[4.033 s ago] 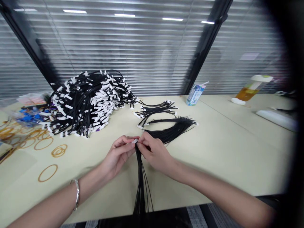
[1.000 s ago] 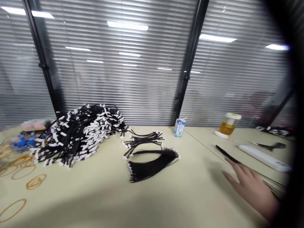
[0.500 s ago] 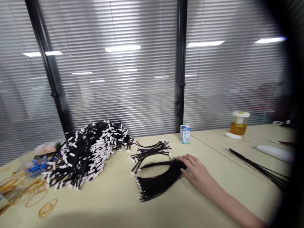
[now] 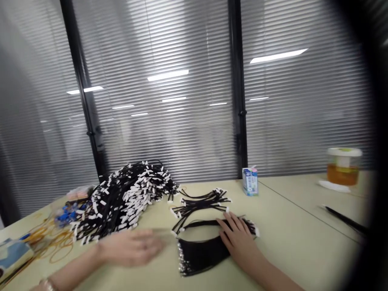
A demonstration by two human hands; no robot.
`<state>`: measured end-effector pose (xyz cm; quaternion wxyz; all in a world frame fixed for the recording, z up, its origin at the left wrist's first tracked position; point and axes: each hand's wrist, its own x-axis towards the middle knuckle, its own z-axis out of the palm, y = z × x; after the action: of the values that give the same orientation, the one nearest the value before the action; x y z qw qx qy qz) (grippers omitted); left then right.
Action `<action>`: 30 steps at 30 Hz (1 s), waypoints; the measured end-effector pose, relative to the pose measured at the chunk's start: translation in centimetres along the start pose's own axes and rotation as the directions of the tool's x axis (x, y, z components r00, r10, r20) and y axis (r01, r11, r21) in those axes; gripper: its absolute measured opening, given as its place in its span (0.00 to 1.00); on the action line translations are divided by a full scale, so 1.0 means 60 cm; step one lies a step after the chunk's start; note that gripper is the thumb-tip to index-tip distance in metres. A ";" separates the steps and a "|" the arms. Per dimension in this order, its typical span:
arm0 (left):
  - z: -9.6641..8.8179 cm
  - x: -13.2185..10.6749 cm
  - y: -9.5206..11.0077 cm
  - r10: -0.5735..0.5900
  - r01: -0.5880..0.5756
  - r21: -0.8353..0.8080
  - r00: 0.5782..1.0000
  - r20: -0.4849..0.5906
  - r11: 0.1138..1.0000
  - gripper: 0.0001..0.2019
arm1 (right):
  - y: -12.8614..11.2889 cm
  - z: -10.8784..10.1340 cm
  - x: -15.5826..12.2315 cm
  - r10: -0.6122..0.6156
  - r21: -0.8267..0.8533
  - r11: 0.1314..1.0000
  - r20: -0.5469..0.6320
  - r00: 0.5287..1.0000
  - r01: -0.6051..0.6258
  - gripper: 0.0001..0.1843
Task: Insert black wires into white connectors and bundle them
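Right hand (image 4: 238, 238): fingers outstretched, laid over the right part of the black wire bundle (image 4: 203, 254) | bundle: on the table (image 4: 291, 230), in front of the small cable bunches (image 4: 200, 205) | left hand (image 4: 131, 247): blurred, left of the bundle, near the white-tipped cable pile (image 4: 121, 206); grip cannot be told

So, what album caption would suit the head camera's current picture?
Right hand on a bundle of black cables, left hand blurred, a white-tipped cable heap farther back.
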<state>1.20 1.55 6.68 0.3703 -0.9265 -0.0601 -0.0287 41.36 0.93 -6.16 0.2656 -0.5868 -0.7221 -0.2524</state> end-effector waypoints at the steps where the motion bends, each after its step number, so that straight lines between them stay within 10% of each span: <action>1: 0.011 -0.002 -0.022 0.021 -0.022 0.017 1.000 0.020 1.000 0.20 | 0.000 0.000 -0.003 0.022 0.012 1.000 0.016 1.000 -0.022 0.22; 4: 0.044 -0.026 -0.096 -0.185 0.185 0.006 0.983 0.010 0.983 0.20 | -0.004 -0.006 -0.006 0.027 0.025 0.999 0.054 0.998 -0.028 0.21; 7: 0.072 -0.061 -0.147 -0.545 0.536 -0.114 0.835 -0.078 0.837 0.21 | -0.010 -0.016 -0.006 0.033 0.041 0.998 0.084 0.996 -0.037 0.21; 12: 0.109 -0.046 -0.138 -0.743 0.691 -0.288 0.655 -0.136 0.662 0.23 | -0.014 -0.034 -0.004 0.022 0.084 0.996 0.126 0.992 -0.033 0.20; 21: 0.144 0.131 0.022 -0.480 0.369 -0.787 0.871 0.107 0.494 0.15 | -0.013 -0.042 0.001 0.024 0.104 0.994 0.162 0.987 -0.042 0.21; 30: 0.174 0.123 0.036 -0.720 0.346 -0.937 0.664 0.204 0.054 0.12 | -0.011 -0.048 0.002 0.070 0.097 0.991 0.172 0.983 -0.087 0.19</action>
<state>8.91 7.88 -1.65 -0.2725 -0.8413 -0.3149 -0.3446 40.94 -1.05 -4.00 0.2438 -0.6194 -0.7303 -0.1533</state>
